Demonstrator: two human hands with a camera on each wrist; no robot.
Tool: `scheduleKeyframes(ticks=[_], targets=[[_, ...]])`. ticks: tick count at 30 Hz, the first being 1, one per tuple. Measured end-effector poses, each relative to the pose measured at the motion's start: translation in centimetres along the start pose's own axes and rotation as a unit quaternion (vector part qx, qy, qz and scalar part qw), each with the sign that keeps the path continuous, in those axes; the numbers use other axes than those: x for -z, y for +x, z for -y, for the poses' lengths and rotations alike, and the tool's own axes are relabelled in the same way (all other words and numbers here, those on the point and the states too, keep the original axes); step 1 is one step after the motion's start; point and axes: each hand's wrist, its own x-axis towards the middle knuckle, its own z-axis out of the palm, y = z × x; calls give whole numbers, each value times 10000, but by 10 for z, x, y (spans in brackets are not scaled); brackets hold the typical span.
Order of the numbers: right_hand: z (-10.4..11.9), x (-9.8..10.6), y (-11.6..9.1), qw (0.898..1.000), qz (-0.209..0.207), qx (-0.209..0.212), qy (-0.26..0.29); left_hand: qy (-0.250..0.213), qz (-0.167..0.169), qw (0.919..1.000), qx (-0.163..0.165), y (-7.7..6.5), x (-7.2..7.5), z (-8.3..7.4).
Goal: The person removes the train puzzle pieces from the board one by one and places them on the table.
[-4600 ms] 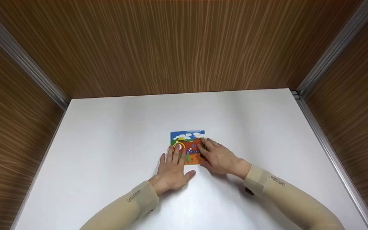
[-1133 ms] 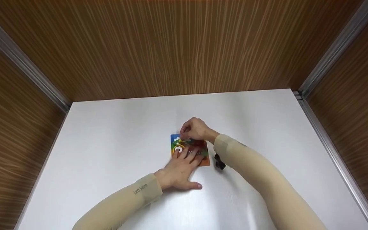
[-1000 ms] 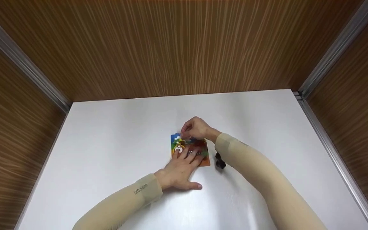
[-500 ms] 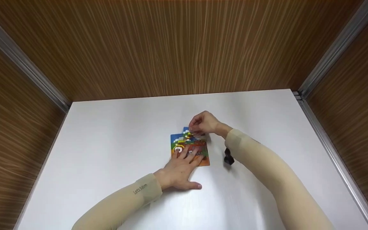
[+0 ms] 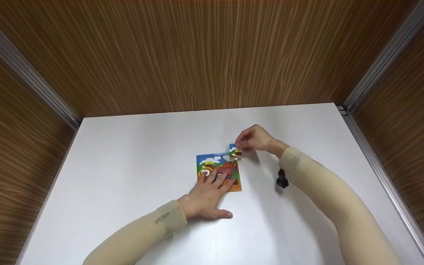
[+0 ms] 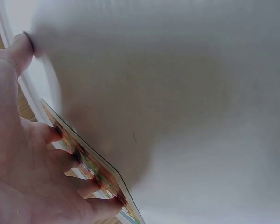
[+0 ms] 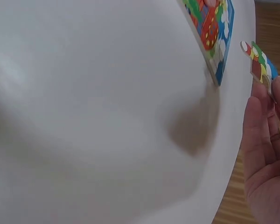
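Your left hand (image 5: pixel 206 198) lies fingers apart across the picture board (image 5: pixel 212 161), perhaps steadying it. At its far right corner is the small piece (image 5: pixel 233 150), edge-pinched by your right hand (image 5: pixel 257 139), leaving its picture showing; whether it touches the board is hard to tell. Wood-grained panels (image 5: pixel 212 55) enclose the white table (image 5: pixel 134 165).

We can read one word, "LetsSlim", in dark print (image 5: pixel 161 218) on the left sleeve (image 5: pixel 134 239) — behind the left fingers (image 5: pixel 211 177), past the wrist and nearer the body. On the right sleeve (image 5: pixel 329 195), likewise back from the right fingers (image 5: pixel 244 134), we see a small dark mark (image 5: pixel 317 163) at the upper edge — too slanted for us to make out letters.
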Motion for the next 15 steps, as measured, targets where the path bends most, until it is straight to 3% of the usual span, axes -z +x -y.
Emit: scheduleKeyframes(ticks=[8, 15], targets=[[-23, 19, -11, 9989, -239, -407, 67, -101, 4, 9999, 0, 0, 0, -1], [-39, 22, -16, 9975, -226, -631, 209, -107, 83, 9999, 75, -1, -1, -2]])
